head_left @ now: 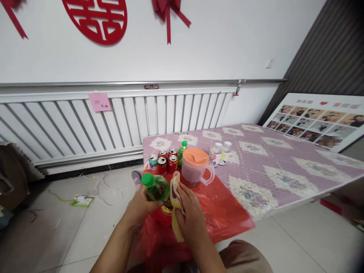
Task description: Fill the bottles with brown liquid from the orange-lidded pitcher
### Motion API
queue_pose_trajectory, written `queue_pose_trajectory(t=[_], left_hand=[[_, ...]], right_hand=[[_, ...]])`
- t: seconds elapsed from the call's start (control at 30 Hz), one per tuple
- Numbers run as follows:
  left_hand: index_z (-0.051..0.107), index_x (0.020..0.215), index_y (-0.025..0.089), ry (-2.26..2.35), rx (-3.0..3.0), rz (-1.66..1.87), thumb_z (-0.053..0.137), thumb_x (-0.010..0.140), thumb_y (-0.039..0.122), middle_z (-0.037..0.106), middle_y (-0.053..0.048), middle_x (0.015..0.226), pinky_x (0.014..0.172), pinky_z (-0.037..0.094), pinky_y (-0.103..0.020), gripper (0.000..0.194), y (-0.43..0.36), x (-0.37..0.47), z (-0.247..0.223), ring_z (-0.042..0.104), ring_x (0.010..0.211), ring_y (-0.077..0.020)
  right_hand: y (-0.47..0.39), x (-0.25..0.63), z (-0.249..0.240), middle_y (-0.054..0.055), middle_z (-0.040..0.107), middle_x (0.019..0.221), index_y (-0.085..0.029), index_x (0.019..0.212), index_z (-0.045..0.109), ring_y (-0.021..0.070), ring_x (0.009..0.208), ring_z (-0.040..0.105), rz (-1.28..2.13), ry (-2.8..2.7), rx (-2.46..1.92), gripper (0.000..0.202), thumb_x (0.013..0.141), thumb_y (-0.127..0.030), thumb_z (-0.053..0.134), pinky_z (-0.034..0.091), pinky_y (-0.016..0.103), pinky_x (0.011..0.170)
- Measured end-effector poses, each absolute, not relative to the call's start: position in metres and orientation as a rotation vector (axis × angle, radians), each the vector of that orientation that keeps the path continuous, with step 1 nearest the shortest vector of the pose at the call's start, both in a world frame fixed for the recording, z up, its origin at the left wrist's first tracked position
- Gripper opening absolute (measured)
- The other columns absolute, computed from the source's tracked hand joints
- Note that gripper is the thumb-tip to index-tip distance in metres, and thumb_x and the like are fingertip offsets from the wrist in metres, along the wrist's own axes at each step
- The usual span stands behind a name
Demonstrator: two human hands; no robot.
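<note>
My left hand (pixel 140 206) is wrapped round a green plastic bottle (pixel 159 186) with a green cap, tilted above the red plastic sheet (pixel 218 206). In my right hand (pixel 191 212) is a folded yellow cloth (pixel 176 203) with a lilac edge, pressed against the bottle's side. Just beyond stand several drink cans (pixel 162 165), mostly red, with one teal and white. A second green bottle (pixel 181 152) is upright beside them. Right of it, a clear jug (pixel 195 167) with an orange lid stands near my right hand.
Two clear white-capped bottles (pixel 217 153) stand on the lilac patterned cover (pixel 256 146). A white radiator (pixel 127 117) runs behind. A power strip (pixel 82 200) with cables lies on the tiled floor at left. A photo board (pixel 315 119) leans at right.
</note>
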State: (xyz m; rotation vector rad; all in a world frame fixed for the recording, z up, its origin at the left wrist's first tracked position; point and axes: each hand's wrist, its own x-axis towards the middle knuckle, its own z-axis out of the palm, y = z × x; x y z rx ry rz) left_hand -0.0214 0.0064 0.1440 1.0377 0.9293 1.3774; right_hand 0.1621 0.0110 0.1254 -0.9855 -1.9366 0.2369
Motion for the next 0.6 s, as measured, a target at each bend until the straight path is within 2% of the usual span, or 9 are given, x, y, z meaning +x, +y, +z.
queue_pose_trajectory(t=[0.13,0.2,0.33,0.43,0.6], left_hand=[[0.070,0.101,0.016,0.901,1.119,1.269,0.089,0.058,0.029,0.074,-0.009,0.100,0.085,0.053,-0.036,0.048,0.002,-0.034,0.156,0.069,0.092,-0.0273],[0.071,0.102,0.016,0.906,1.192,1.193,0.088,0.060,0.027,0.074,-0.010,0.100,0.085,0.054,-0.038,0.046,-0.001,-0.038,0.160,0.069,0.092,-0.0283],[0.067,0.119,0.023,0.907,1.312,1.082,0.085,0.061,0.016,0.073,-0.010,0.109,0.093,0.051,-0.044,0.061,-0.005,-0.040,0.163,0.068,0.100,-0.0300],[0.067,0.120,0.025,0.822,1.375,1.042,0.083,0.060,0.013,0.071,-0.009,0.113,0.097,0.050,-0.047,0.063,-0.008,-0.041,0.167,0.066,0.104,-0.0311],[0.067,0.116,0.022,0.663,1.303,1.064,0.088,0.058,0.027,0.071,-0.011,0.109,0.091,0.051,-0.047,0.062,-0.011,-0.047,0.171,0.066,0.102,-0.0335]], right_hand=[[0.022,0.173,0.109,0.011,0.059,0.135,-0.020,0.133,0.057,0.0249,0.125,0.054,0.425,-1.940,-1.110,0.067,0.069,-0.003,0.046,0.045,0.046,0.105],[0.023,0.176,0.109,0.010,0.062,0.133,-0.020,0.131,0.059,0.0250,0.123,0.056,0.505,-1.971,-1.132,0.066,0.068,-0.003,0.046,0.045,0.046,0.105],[0.015,0.176,0.128,0.008,0.061,0.135,-0.025,0.132,0.059,0.0243,0.125,0.054,0.568,-2.005,-1.060,0.068,0.069,-0.004,0.048,0.043,0.046,0.107],[0.010,0.178,0.146,0.007,0.060,0.136,-0.025,0.132,0.059,0.0234,0.126,0.054,0.622,-2.003,-0.972,0.068,0.068,-0.004,0.048,0.041,0.044,0.108],[0.012,0.190,0.153,0.003,0.065,0.129,-0.029,0.129,0.061,0.0223,0.119,0.059,0.975,-1.961,-0.936,0.064,0.071,-0.005,0.046,0.044,0.041,0.104]])
